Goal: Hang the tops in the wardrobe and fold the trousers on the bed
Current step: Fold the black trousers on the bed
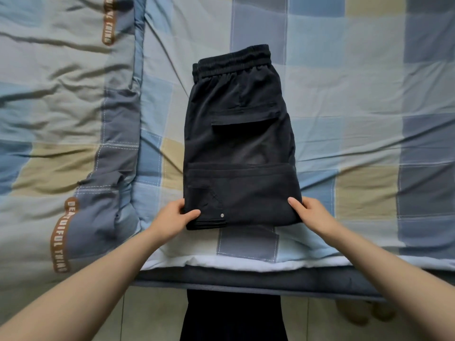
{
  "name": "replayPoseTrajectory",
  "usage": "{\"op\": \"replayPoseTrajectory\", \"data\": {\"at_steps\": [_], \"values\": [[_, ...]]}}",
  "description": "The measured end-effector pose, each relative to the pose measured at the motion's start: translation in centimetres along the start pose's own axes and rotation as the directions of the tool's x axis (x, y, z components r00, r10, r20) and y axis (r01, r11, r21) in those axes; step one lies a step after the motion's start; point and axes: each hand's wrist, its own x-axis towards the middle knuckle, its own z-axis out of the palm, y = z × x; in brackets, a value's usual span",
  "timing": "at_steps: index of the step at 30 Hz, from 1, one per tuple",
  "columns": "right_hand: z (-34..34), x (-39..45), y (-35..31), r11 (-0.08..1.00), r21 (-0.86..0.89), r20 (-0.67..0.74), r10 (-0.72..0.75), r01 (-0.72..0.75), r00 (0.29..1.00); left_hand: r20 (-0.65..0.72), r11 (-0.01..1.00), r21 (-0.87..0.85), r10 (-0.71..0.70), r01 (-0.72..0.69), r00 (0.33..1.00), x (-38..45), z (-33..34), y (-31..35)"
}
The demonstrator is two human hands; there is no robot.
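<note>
So the bed (344, 94) has a checked sheet in blues, greys and a sandy tan, and a matching quilt (61, 107) is bunched up along the left side, with brown strips of lettering printed on it. Nothing sits on or against the trousers (237, 134) except the hands, so they're in clear view. They're dark, already folded into a tall rectangle, and lie on the sheet just right of the quilt, with the elastic waistband at the far end and the folded-up leg ends at the near end, close to the edge of the bed. A flap pocket shows in the middle and a small metal stud near the near left corner. Both bare arms reach in from the bottom corners. The left hand (172, 219) pinches the near left corner, thumb on top and fingers tucked under. The right hand (311, 212) does the same at the near right corner, thumb lying on the fabric, fingers hidden below. Tiled floor (152, 313) shows below the mattress edge.
</note>
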Motion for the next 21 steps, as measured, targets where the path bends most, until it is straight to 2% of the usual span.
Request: {"op": "replayPoseTrajectory", "data": {"at_steps": [3,6,8,9,10,11,12,13,14,15,16,17,18,20,21], "values": [[0.4,-0.9,2.0,0.979,-0.196,0.026,0.057,-0.051,0.998,0.056,0.986,-0.050,-0.158,0.160,0.986,-1.9,1.0,-1.9],[1.2,-2.2,4.5,0.913,-0.394,0.082,0.146,-0.103,0.986,0.037,0.979,0.074,-0.193,0.190,0.981,-3.8,2.4,-3.2],[1.1,-3.4,4.9,0.908,-0.415,0.024,0.078,-0.061,0.997,-0.054,0.978,0.157,-0.128,0.135,0.990,-5.0,2.9,-3.3],[0.7,-3.9,4.8,0.893,-0.450,-0.012,-0.014,0.007,1.000,-0.124,0.973,0.217,-0.051,0.077,0.991,-5.4,2.8,-3.1],[0.2,-4.2,4.8,0.834,-0.540,-0.038,-0.161,0.115,0.986,-0.208,0.939,0.343,0.093,-0.017,0.974,-5.8,2.6,-3.0],[-0.3,-4.2,4.7,0.702,-0.669,-0.016,-0.340,0.243,0.940,-0.247,0.837,0.533,0.295,-0.125,0.923,-6.1,2.2,-2.8],[-0.8,-4.3,4.5,0.513,-0.780,0.062,-0.507,0.359,0.860,-0.206,0.663,0.717,0.497,-0.215,0.843,-6.2,1.8,-2.5],[-1.2,-4.4,4.1,0.313,-0.836,0.180,-0.618,0.450,0.765,-0.082,0.449,0.845,0.646,-0.291,0.759,-6.2,1.4,-2.2],[-1.4,-4.4,3.6,0.138,-0.838,0.326,-0.649,0.528,0.687,0.111,0.224,0.901,0.708,-0.371,0.697,-6.0,1.0,-1.9],[-1.4,-4.2,3.4,-0.016,-0.814,0.455,-0.639,0.581,0.620,0.305,0.016,0.898,0.699,-0.440,0.647,-5.7,0.8,-1.8],[-1.4,-3.9,3.3,-0.136,-0.779,0.561,-0.587,0.613,0.583,0.465,-0.142,0.857,0.628,-0.496,0.624,-5.3,0.6,-1.7],[-1.3,-3.4,3.2,-0.227,-0.749,0.634,-0.519,0.623,0.573,0.567,-0.243,0.813,0.532,-0.529,0.629,-4.6,0.5,-1.6],[-1.3,-2.9,3.2,-0.304,-0.727,0.679,-0.452,0.616,0.579,0.616,-0.297,0.787,0.444,-0.541,0.651,-3.8,0.3,-1.5],[-1.2,-1.5,3.2,-0.390,-0.708,0.706,-0.352,0.589,0.615,0.621,-0.295,0.784,0.369,-0.546,0.692,-1.9,0.3,-1.2],[-1.3,-0.6,3.1,-0.399,-0.711,0.701,-0.330,0.579,0.632,0.611,-0.278,0.791,0.346,-0.545,0.712,-0.9,0.3,-1.0]]}}
